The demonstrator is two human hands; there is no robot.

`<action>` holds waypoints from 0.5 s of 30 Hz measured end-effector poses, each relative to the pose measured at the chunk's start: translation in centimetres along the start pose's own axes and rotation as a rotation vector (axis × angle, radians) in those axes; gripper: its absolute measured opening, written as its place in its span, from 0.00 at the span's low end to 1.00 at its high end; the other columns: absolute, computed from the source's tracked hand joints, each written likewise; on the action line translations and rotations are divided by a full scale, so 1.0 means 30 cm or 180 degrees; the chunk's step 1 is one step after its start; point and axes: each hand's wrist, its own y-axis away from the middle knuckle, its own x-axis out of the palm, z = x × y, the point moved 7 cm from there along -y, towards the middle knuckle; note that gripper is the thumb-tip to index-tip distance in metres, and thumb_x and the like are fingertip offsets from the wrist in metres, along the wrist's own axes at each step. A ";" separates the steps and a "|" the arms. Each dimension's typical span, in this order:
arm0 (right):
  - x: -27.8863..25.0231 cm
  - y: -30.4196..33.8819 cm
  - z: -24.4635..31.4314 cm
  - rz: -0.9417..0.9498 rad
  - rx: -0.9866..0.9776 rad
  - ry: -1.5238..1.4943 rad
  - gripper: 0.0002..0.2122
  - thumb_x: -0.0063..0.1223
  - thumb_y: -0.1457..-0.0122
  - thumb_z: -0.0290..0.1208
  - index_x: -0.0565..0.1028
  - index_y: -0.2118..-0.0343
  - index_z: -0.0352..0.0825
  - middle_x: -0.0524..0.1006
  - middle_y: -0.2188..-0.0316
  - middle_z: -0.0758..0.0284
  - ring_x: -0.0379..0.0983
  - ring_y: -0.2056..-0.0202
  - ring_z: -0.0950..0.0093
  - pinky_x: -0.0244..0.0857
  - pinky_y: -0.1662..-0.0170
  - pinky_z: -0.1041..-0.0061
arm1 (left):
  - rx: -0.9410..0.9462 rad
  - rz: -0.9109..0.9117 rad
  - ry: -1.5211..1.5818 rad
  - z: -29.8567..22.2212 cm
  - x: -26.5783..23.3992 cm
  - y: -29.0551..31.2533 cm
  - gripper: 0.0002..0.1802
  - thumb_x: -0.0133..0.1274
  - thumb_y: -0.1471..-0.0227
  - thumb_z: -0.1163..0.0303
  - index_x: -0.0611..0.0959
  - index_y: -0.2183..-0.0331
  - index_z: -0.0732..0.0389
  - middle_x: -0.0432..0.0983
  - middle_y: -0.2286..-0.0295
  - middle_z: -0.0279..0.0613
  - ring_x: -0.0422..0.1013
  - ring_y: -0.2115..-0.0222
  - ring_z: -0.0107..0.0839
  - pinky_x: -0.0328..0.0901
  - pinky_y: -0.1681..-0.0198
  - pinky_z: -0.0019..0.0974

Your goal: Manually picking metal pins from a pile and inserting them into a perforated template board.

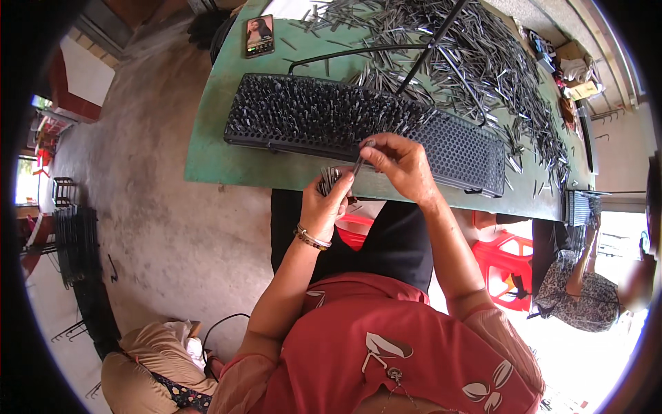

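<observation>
My left hand [324, 203] is closed round a bundle of thin dark metal strips [328, 181] in front of the table edge. With thumb and fingers, my right hand [402, 165] pinches the upper end of a single strip [358, 164] that slants up from the left hand. Just beyond both hands lies a long black perforated rack [463, 150]. Strips stand upright in its left and middle holes [303, 110]. Toward the right end, the holes show no strips. What the strips are for cannot be made out.
Loose strips [476, 55] lie heaped across the far side of the green table [207, 155]. A phone [258, 36] rests at the far left, and a black rod frame [358, 50] rises behind the rack. Red stools [507, 265] and another person [579, 293] are at the right.
</observation>
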 end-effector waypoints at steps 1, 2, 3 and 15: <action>0.001 0.003 -0.004 0.0003 -0.0005 -0.0003 0.10 0.56 0.44 0.29 0.75 0.63 0.29 0.76 0.74 0.72 0.68 0.75 0.86 0.64 0.71 0.85 | 0.0049 0.0058 -0.0064 -0.005 0.002 -0.005 0.09 0.56 0.50 0.67 0.77 0.69 0.61 0.66 0.83 0.27 0.55 0.88 0.13 0.47 0.87 0.20; 0.008 0.008 -0.013 0.0121 0.0065 0.0141 0.09 0.56 0.44 0.29 0.75 0.63 0.29 0.76 0.74 0.71 0.67 0.75 0.86 0.64 0.71 0.85 | 0.0097 0.0115 -0.0127 -0.008 0.004 -0.008 0.09 0.57 0.50 0.67 0.77 0.69 0.61 0.66 0.83 0.27 0.55 0.88 0.13 0.47 0.87 0.20; 0.013 0.011 -0.021 0.0238 0.0136 0.0285 0.09 0.56 0.44 0.29 0.75 0.63 0.29 0.76 0.73 0.71 0.67 0.75 0.86 0.64 0.71 0.85 | 0.0101 0.0112 -0.0129 -0.005 0.000 -0.013 0.09 0.57 0.50 0.67 0.77 0.69 0.61 0.66 0.83 0.27 0.55 0.88 0.13 0.47 0.87 0.20; -0.038 -0.049 0.065 -0.0338 -0.0812 0.1336 0.07 0.55 0.46 0.26 0.75 0.65 0.30 0.74 0.74 0.67 0.68 0.75 0.80 0.63 0.71 0.79 | -0.0242 0.0150 0.0004 0.037 0.007 0.000 0.11 0.53 0.49 0.70 0.78 0.64 0.65 0.67 0.81 0.29 0.55 0.87 0.13 0.48 0.86 0.20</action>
